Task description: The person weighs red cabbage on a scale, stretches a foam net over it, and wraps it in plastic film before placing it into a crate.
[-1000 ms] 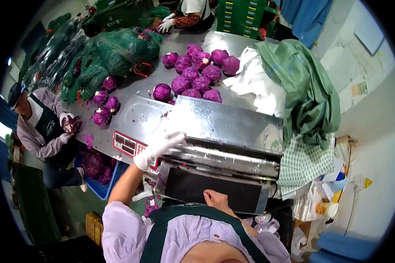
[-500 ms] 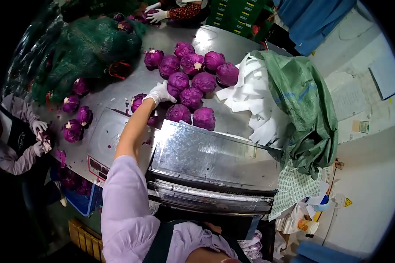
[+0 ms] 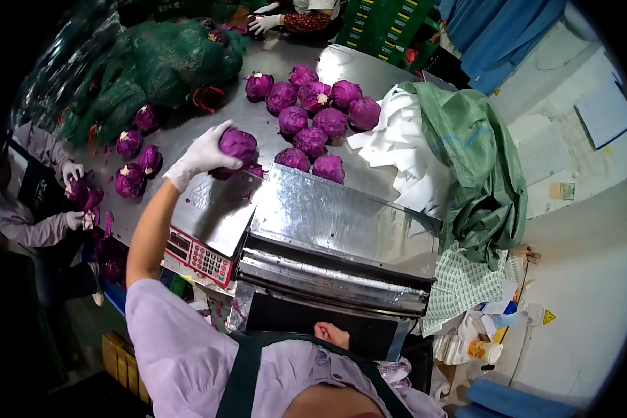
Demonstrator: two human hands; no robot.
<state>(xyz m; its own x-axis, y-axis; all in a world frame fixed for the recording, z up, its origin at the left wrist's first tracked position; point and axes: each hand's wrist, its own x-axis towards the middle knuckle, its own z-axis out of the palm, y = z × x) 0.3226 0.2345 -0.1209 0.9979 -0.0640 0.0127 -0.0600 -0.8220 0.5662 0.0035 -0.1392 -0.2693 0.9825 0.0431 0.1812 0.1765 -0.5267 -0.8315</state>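
Observation:
My left hand (image 3: 203, 155), in a white glove, is closed around a red cabbage (image 3: 237, 147) at the back edge of the digital scale (image 3: 219, 209). Its thumb and fingers grip the cabbage from the left. Right behind the cabbage lies a small purple piece (image 3: 256, 170). My bare right hand (image 3: 332, 335) is low in front of my body, its fingers curled in, close to the dark front panel (image 3: 292, 320) of the metal-topped machine (image 3: 327, 216). More red cabbages (image 3: 310, 141) stand in a group on the steel table (image 3: 209, 120), beyond the machine.
A heap of white strips (image 3: 397, 146) and a green woven sack (image 3: 474, 146) lie at the right. Green net bags (image 3: 160, 59) fill the back left. One co-worker (image 3: 38, 188) handles cabbage at left; gloved hands (image 3: 265, 24) of another show at the back.
My left hand has moved left from the cabbage group and now holds a cabbage by the scale. My right hand has come into clear view. The whole view has shifted slightly.

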